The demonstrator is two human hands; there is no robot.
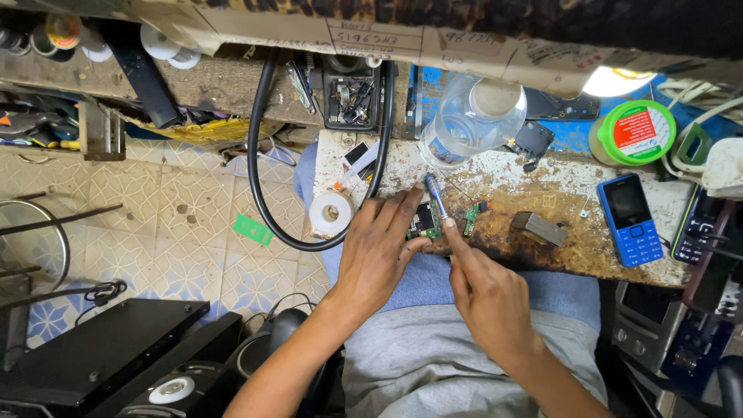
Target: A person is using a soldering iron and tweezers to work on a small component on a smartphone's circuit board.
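Mid-frame on the bench (542, 255), the left hand (377, 255) pins a bare circuit board (424, 220); the right hand (487, 298) grips a blue tool (436, 197) against it. A smaller board (470, 219) lies beside it, the work looking partway through.

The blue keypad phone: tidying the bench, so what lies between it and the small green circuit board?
In the head view, a small grey rectangular block lies between blue keypad phone and green circuit board.

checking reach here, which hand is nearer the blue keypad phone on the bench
Right. The right hand sits left of the blue keypad phone, holding a screwdriver; the left hand is farther left, on the small circuit board.
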